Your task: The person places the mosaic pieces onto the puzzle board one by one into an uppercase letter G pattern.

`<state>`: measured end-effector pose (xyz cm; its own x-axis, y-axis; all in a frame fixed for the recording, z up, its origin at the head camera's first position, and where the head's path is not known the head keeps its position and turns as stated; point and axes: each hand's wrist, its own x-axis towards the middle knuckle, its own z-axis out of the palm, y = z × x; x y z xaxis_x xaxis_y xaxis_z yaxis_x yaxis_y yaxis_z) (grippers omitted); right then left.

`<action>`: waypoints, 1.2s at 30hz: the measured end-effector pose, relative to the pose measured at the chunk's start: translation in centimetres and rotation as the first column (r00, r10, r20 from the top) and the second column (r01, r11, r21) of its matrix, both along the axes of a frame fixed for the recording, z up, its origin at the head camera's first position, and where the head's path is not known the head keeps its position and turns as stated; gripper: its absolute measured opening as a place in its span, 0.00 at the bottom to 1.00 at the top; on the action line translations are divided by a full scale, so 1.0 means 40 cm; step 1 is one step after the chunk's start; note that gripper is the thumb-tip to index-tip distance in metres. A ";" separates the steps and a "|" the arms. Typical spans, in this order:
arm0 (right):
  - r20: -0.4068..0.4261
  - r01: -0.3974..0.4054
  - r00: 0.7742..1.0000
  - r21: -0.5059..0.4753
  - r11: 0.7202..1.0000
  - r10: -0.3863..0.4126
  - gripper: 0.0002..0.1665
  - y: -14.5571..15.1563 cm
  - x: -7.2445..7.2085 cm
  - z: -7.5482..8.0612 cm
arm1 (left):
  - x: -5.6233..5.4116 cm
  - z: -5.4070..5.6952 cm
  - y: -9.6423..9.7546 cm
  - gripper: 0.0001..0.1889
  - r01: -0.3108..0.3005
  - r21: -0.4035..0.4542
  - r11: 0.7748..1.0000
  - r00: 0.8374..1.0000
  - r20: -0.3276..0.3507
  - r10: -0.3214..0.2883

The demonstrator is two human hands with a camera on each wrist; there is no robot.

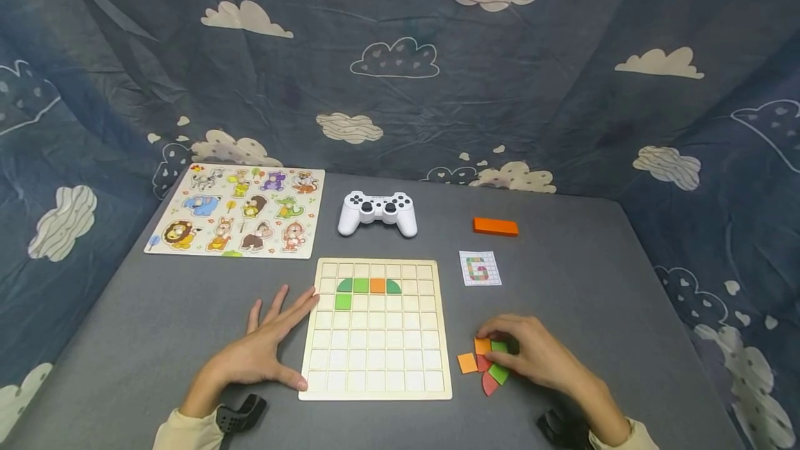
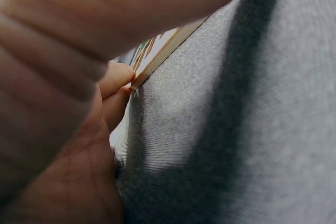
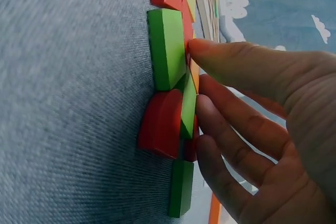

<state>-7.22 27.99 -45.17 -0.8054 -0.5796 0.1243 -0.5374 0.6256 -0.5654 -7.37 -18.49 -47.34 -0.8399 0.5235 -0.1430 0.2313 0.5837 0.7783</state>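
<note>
The pale wooden grid board point(image 1: 373, 394) lies in the middle of the grey table. Along an upper row sit a dark green quarter-round, a light green square point(image 1: 360, 286), an orange square and another dark green quarter-round; one more green square point(image 1: 343, 302) is below. My left hand point(image 1: 265, 349) is spread at the board's left side, its fingertips and thumb touching the edge. At the right, my right hand point(image 1: 531, 353) pinches an orange square tile point(image 1: 482, 346) between thumb and index finger, above a small heap of red, green and orange tiles point(image 3: 167, 48). The palm partly hides this heap.
A small pattern card point(image 1: 480, 269) lies right of the board, with an orange block point(image 1: 495, 226) behind it. Farther back are a white game controller point(image 1: 378, 214) and an animal puzzle board point(image 1: 237, 210). A cloud-patterned cloth point(image 1: 394, 103) hangs around the table.
</note>
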 end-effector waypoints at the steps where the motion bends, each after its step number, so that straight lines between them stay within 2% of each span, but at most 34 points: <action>1: -0.001 -0.002 1.000 -0.002 1.000 0.002 0.15 0.001 0.000 -0.002 | 0.000 -0.001 0.000 0.70 0.001 0.002 1.000 1.000 -0.001 -0.001; 14: 0.063 0.050 0.997 0.041 0.998 -0.052 0.14 0.007 -0.013 -0.010 | 0.000 -0.004 -0.002 0.69 0.004 0.010 1.000 1.000 -0.006 -0.004; 22: 0.052 0.049 0.997 0.033 0.998 -0.051 0.13 0.005 -0.023 -0.013 | -0.001 -0.003 0.000 0.70 0.001 0.003 1.000 1.000 -0.006 -0.001; 36: -0.011 0.083 0.997 0.098 0.992 -0.082 0.12 -0.011 -0.036 -0.010 | -0.002 -0.001 0.001 0.70 0.009 0.009 1.000 1.000 -0.014 -0.009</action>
<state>-8.68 27.53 -45.59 -0.8502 -0.5210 0.0757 -0.4854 0.7202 -0.4956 -7.43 -18.45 -47.37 -0.8369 0.5326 -0.1262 0.2477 0.5741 0.7804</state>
